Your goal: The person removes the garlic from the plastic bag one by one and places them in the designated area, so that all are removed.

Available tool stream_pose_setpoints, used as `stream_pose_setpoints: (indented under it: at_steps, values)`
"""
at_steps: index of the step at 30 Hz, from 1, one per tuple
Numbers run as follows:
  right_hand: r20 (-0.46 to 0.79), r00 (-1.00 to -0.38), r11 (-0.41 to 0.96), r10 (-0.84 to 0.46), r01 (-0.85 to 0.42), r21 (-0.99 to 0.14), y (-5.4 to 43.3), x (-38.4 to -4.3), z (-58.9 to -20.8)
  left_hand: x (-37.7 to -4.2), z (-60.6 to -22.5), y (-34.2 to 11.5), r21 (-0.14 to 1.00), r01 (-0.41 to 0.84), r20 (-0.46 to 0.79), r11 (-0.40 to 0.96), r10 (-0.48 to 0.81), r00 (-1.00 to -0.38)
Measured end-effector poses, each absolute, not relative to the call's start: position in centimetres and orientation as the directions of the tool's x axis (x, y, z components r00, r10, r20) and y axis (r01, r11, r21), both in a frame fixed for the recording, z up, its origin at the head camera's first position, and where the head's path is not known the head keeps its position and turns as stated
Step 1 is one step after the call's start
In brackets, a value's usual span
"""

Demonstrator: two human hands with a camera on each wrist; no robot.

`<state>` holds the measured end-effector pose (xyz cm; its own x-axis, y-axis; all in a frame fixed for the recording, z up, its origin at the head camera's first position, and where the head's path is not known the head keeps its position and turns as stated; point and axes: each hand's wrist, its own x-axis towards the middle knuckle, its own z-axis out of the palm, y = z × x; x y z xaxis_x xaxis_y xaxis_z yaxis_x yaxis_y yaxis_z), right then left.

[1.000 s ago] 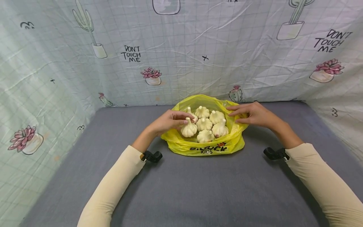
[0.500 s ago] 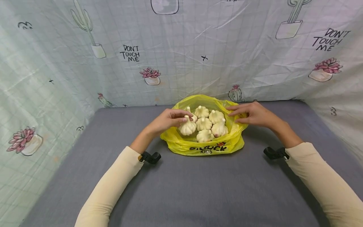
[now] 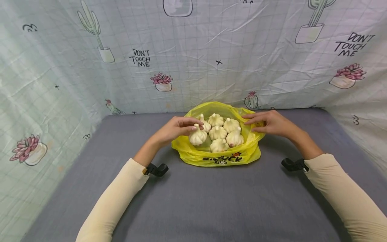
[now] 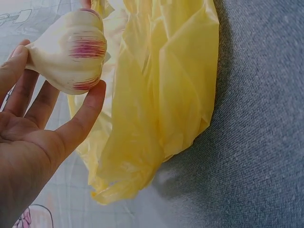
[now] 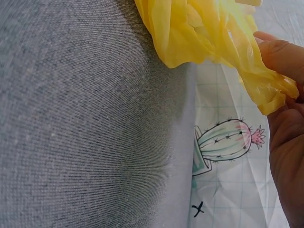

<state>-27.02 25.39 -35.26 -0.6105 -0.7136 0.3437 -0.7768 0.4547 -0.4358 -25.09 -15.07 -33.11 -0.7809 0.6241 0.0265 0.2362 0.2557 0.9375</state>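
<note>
My left hand (image 3: pixel 179 128) pinches a garlic bulb (image 3: pixel 198 136) by its stem and side, over the left part of a yellow plastic bag (image 3: pixel 211 159). In the left wrist view the bulb (image 4: pixel 76 52) shows purple streaks, with thumb and fingers around it. Several more garlic bulbs (image 3: pixel 217 133) sit inside the wide-mouthed bag. At the bag's right edge my right hand (image 3: pixel 270 122) holds the rim between thumb and fingers. The right wrist view shows the gathered yellow plastic (image 5: pixel 266 90) running into that grip.
The bag stands on a grey cloth-covered table (image 3: pixel 217 205), near its back edge. Behind and at both sides hangs a pale printed curtain (image 3: pixel 193 50) with cactus drawings. A black wrist strap mount (image 3: pixel 158 170) sits on the left wrist, another (image 3: pixel 294 164) on the right.
The left hand has drawn the garlic bulb slightly up and to the left, away from the other bulbs. The right hand stays at the bag's edge.
</note>
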Motion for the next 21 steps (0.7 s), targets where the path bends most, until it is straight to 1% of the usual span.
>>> stream_pose_setpoints:
  at_steps: [8, 14, 21]
  values:
    - [0.343, -0.597, 0.444, -0.725, -0.786, -0.429, 25.3, -27.0, -35.1, -24.7, -33.0, -15.5, 0.937, 0.249, 0.045, 0.245, 0.624, -0.780]
    - [0.343, -0.612, 0.461, -0.713, -0.777, -0.427, 25.2, -27.0, -34.8, -24.7, -32.9, -16.0, 0.933, 0.266, 0.063, 0.242, 0.618, -0.784]
    - [0.354, -0.609, 0.451, -0.710, -0.779, -0.436, 25.4, -26.6, -35.3, -24.6, -32.8, -16.2, 0.933, 0.267, 0.065, 0.243, 0.614, -0.787]
